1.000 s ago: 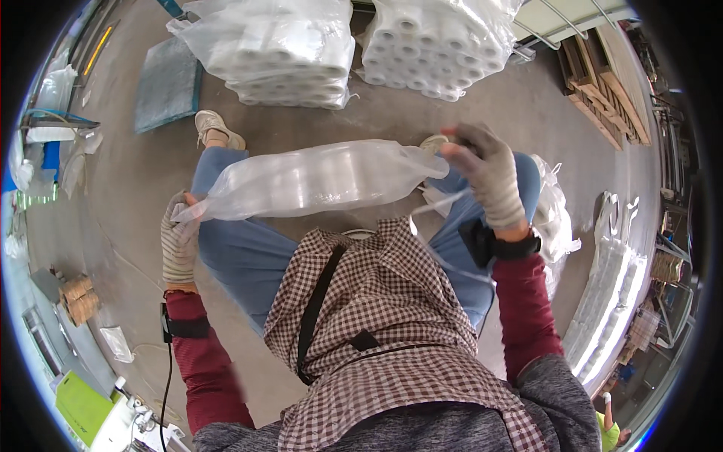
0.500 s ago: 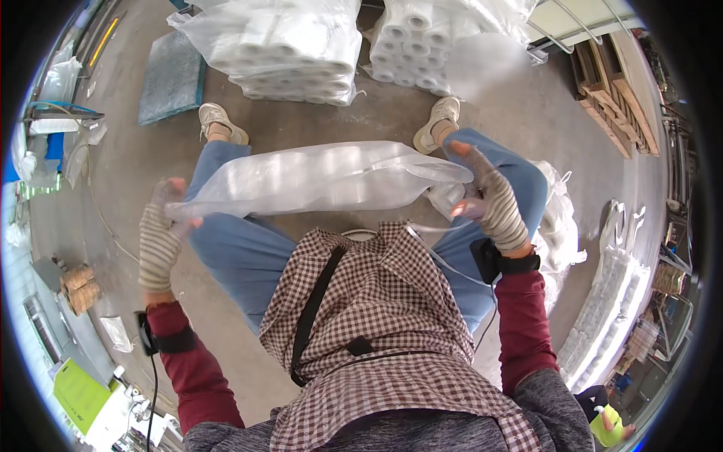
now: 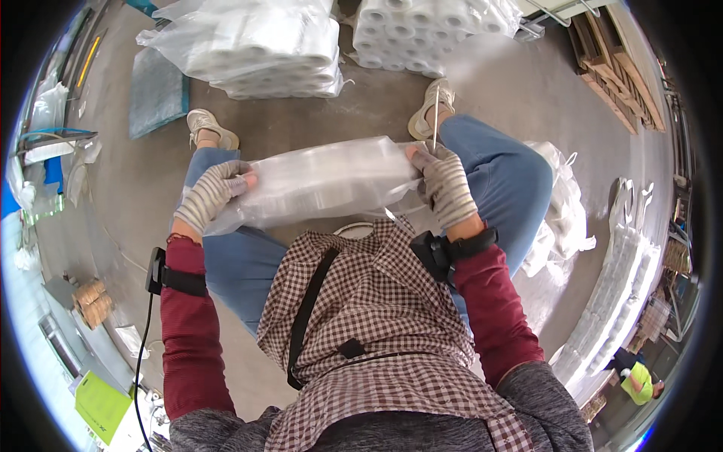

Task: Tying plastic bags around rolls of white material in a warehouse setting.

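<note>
Across my lap hangs a long translucent plastic bag (image 3: 331, 181) with pale contents showing through its film; I cannot make out exactly what they are. My left hand (image 3: 213, 194), in a striped fingerless glove, is closed on the left end of the bag, thumb on top of the film. At the right end, my right hand (image 3: 447, 184), gloved alike, pinches the film with thumb and fingers. A thin white strip (image 3: 435, 113) sticks up by the right fingers, and a loose end (image 3: 395, 218) dangles below them.
Beyond my feet stand two wrapped stacks of white rolls (image 3: 263, 53) (image 3: 407, 34). A blue-grey flat pack (image 3: 158, 90) lies far left, wooden pallets (image 3: 614, 68) far right. White bags (image 3: 561, 203) and long clear packs (image 3: 610, 294) sit at my right. A person (image 3: 640, 380) is at lower right.
Both hands have come inward, the left slightly lower, and closed on the bag's ends. The right hand's thumb and fingers, spread before, now grip the film. The bag's right end is drawn in.
</note>
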A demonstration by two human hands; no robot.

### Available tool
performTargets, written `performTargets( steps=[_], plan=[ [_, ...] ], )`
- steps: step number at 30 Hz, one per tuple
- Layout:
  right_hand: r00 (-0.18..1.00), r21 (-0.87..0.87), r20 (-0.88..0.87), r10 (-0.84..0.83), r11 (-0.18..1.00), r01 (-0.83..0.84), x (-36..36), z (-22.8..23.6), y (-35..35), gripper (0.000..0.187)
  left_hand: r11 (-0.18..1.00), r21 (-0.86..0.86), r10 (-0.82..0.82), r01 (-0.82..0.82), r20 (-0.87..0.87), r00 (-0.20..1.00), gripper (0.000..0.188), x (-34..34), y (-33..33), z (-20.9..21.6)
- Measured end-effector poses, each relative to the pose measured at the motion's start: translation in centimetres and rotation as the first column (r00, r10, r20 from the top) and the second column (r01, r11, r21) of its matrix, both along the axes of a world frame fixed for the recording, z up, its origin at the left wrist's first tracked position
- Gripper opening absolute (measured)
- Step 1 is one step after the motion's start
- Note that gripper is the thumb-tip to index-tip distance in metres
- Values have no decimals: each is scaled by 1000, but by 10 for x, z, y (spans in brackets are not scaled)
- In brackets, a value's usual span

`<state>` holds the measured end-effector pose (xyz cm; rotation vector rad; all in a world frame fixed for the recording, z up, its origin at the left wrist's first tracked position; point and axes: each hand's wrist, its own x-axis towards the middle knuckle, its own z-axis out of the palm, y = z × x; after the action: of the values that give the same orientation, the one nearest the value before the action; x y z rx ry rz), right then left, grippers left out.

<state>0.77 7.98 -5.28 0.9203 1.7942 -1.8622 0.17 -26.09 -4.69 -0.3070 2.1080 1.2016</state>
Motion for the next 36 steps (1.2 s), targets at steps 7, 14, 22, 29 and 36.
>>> performTargets(
  steps=[7, 14, 22, 29, 36],
  plan=[
    [999, 10, -29, 16, 1000, -16, 0, -13, 9, 13, 919, -364, -394, 152, -825, 405, 28, 16, 112, 33],
    [786, 374, -496, 370, 907, -192, -9, 37, 59, 24, 964, -172, -263, 202, -727, 635, 16, 15, 153, -39],
    [44, 768, 237, 971, -159, -621, -24, 4, 37, 32, 930, -204, -354, 307, -723, 593, 19, 5, 155, -44],
    [936, -324, 190, 296, 919, -225, 15, 15, 36, 34, 979, 180, 87, 92, -787, 611, 22, 16, 139, -38],
    [929, -789, 342, -138, 495, 364, 49, -8, 4, 33, 805, -458, -593, 376, -637, 493, 58, 24, 177, -36]
  ],
)
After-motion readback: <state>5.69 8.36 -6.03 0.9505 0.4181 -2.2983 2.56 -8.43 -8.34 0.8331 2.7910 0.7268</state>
